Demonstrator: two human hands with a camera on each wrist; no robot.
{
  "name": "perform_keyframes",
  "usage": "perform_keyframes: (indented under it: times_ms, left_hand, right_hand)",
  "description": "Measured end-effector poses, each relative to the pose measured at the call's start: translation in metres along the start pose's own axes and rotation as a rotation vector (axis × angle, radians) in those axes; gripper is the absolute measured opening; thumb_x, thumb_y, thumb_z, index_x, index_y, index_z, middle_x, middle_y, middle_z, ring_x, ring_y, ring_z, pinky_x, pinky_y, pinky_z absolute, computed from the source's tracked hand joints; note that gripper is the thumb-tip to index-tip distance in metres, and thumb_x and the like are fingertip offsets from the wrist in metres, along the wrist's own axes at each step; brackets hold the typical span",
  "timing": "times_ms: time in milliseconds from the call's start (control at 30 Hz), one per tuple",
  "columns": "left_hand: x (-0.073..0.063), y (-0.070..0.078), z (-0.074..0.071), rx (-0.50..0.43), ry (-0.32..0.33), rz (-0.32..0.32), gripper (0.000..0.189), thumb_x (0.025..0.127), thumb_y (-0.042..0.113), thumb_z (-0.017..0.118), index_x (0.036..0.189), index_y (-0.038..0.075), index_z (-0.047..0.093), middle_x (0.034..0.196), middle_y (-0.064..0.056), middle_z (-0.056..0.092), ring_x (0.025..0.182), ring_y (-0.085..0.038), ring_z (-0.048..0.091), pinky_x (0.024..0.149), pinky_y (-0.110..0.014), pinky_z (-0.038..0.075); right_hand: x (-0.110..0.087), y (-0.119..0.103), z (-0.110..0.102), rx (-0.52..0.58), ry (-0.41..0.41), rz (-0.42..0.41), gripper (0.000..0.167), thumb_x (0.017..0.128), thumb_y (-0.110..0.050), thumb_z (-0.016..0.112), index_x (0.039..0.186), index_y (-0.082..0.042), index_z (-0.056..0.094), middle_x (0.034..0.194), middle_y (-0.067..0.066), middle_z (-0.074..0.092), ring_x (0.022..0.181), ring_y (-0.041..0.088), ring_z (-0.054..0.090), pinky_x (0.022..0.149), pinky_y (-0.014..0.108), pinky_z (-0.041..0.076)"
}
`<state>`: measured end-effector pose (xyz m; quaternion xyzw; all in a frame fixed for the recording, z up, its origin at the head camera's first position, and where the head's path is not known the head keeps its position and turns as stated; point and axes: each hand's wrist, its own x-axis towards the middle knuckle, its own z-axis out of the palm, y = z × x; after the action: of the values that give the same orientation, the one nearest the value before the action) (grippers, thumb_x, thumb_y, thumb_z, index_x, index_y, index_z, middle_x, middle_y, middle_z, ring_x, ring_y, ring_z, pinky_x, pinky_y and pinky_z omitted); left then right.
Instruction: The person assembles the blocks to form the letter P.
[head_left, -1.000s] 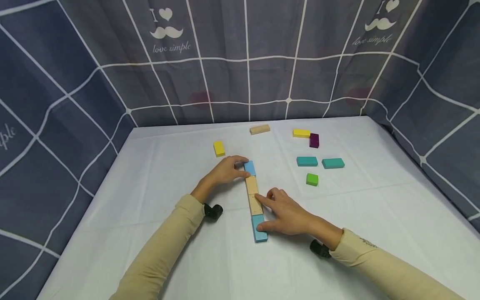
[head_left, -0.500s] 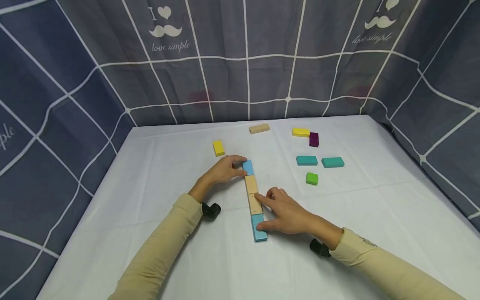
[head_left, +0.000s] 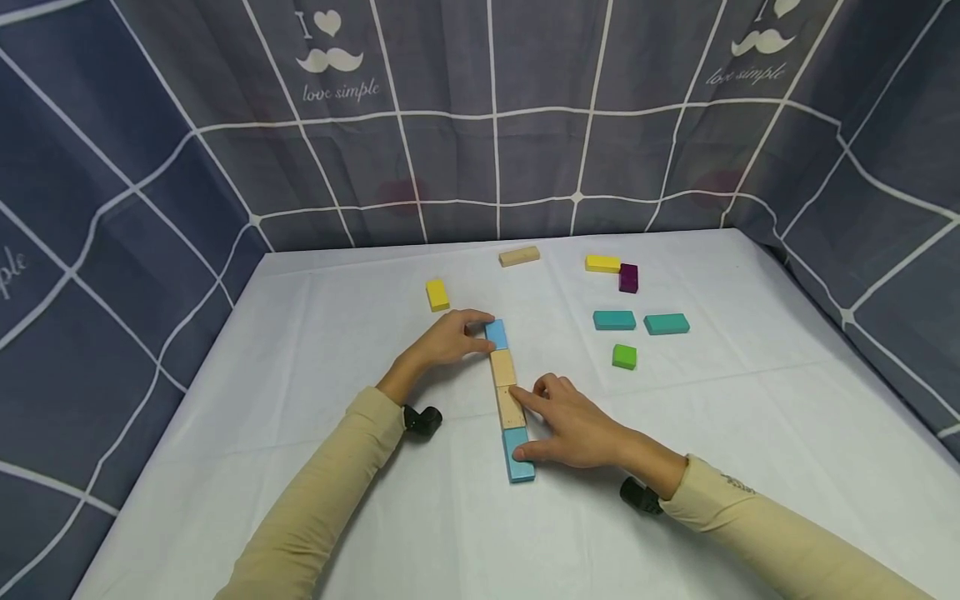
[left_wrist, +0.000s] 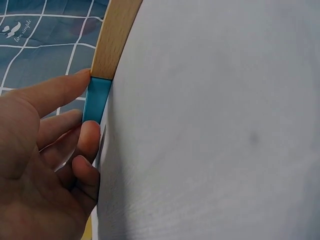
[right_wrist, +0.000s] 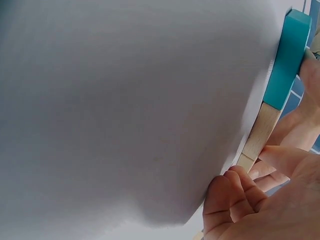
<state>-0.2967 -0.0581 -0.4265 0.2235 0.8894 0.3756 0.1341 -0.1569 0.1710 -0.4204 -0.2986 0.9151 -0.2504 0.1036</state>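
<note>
A single-file row of blocks runs away from me in the head view: a near blue block (head_left: pixel 519 457), two plain wooden blocks (head_left: pixel 511 407), and a far light blue block (head_left: pixel 497 334). My left hand (head_left: pixel 450 339) holds the far block by its ends, index finger at the far end, thumb where it meets the wood. The left wrist view shows that blue block (left_wrist: pixel 97 99) between thumb and fingers. My right hand (head_left: pixel 573 425) lies along the row's right side, index fingertip on the nearer wooden block, thumb on the near blue block (right_wrist: pixel 289 60), other fingers bent.
Behind the left hand lies a yellow block (head_left: pixel 437 295), with a loose wooden block (head_left: pixel 519 257) farther back. To the right are another yellow block (head_left: pixel 602 264), a purple block (head_left: pixel 628 278), two teal blocks (head_left: pixel 614 320) and a green block (head_left: pixel 624 357). Dark gridded curtains (head_left: pixel 450 158) border the white cloth.
The far light blue block has shifted slightly left with my left hand over the past second. My right hand and the other blocks keep their places.
</note>
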Motion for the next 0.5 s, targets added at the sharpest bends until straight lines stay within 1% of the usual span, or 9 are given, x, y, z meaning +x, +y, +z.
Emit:
perform_keyframes:
  times_ms: [100,167,200,233,300,367,433,467,500]
  left_hand:
    - [0.0,-0.002,-0.001,-0.045,0.031,0.006,0.052,0.091,0.025,0.073,0.137,0.007,0.059,0.141,-0.01,0.054,0.102,-0.027,0.061,0.085,-0.039,0.052]
    - [0.001,-0.007,-0.005,-0.087,0.089,0.003,0.051,0.091,0.025,0.073,0.137,0.007,0.058,0.136,-0.012,0.057,0.088,-0.027,0.064,0.074,-0.037,0.053]
    - [0.001,-0.011,-0.007,-0.105,0.128,-0.004,0.052,0.091,0.024,0.073,0.138,0.007,0.058,0.131,-0.014,0.059,0.081,-0.028,0.064,0.069,-0.037,0.053]
    - [0.002,-0.016,-0.011,-0.12,0.174,-0.014,0.052,0.092,0.024,0.073,0.138,0.006,0.057,0.129,-0.015,0.059,0.076,-0.03,0.063,0.066,-0.038,0.052]
    - [0.005,-0.025,-0.019,-0.111,0.263,-0.041,0.053,0.092,0.023,0.072,0.14,0.005,0.055,0.132,-0.018,0.057,0.09,-0.033,0.064,0.077,-0.04,0.053]
    - [0.008,-0.034,-0.029,-0.076,0.322,-0.082,0.058,0.092,0.023,0.071,0.143,0.004,0.05,0.138,-0.02,0.053,0.112,-0.035,0.059,0.093,-0.043,0.048]
    - [0.011,-0.041,-0.039,-0.041,0.334,-0.122,0.065,0.092,0.023,0.071,0.147,0.003,0.044,0.151,-0.018,0.041,0.133,-0.035,0.043,0.109,-0.046,0.036]
    - [0.012,-0.044,-0.043,-0.024,0.32,-0.142,0.069,0.092,0.024,0.071,0.149,0.002,0.04,0.154,-0.018,0.036,0.141,-0.035,0.033,0.113,-0.046,0.029]
    - [0.013,-0.047,-0.048,-0.018,0.301,-0.158,0.073,0.091,0.025,0.072,0.151,0.002,0.037,0.155,-0.018,0.034,0.143,-0.035,0.029,0.115,-0.047,0.025]
  right_hand:
    - [0.0,0.001,0.0,0.004,-0.006,0.005,0.086,0.083,-0.054,0.074,0.15,-0.009,0.043,0.116,0.004,0.044,0.099,0.017,0.039,0.081,0.032,0.04]
    - [0.001,0.001,0.001,0.008,-0.01,0.009,0.086,0.083,-0.054,0.073,0.15,-0.01,0.043,0.116,0.004,0.044,0.1,0.017,0.039,0.081,0.032,0.04]
    - [0.001,0.001,0.002,0.011,-0.012,0.01,0.086,0.083,-0.055,0.073,0.151,-0.01,0.043,0.117,0.004,0.044,0.1,0.017,0.039,0.081,0.032,0.04]
    - [0.001,0.001,0.002,0.014,-0.016,0.011,0.086,0.083,-0.055,0.073,0.151,-0.01,0.043,0.117,0.004,0.044,0.1,0.017,0.039,0.081,0.032,0.04]
    - [0.002,0.0,0.002,0.016,-0.02,0.013,0.087,0.084,-0.055,0.073,0.151,-0.011,0.042,0.118,0.004,0.044,0.101,0.016,0.038,0.081,0.032,0.04]
    - [0.002,0.0,0.002,0.012,-0.02,0.016,0.087,0.084,-0.055,0.073,0.151,-0.011,0.042,0.118,0.004,0.044,0.101,0.016,0.038,0.081,0.032,0.04]
    - [0.002,0.0,0.001,0.006,-0.016,0.02,0.087,0.083,-0.054,0.073,0.151,-0.011,0.042,0.118,0.004,0.044,0.1,0.016,0.038,0.081,0.032,0.04]
    - [0.002,0.0,0.001,0.003,-0.014,0.022,0.087,0.083,-0.054,0.074,0.151,-0.011,0.042,0.118,0.004,0.044,0.1,0.016,0.038,0.081,0.032,0.04]
    - [0.002,0.0,0.0,0.0,-0.013,0.022,0.087,0.083,-0.054,0.074,0.151,-0.011,0.042,0.118,0.004,0.044,0.101,0.016,0.038,0.081,0.032,0.04]
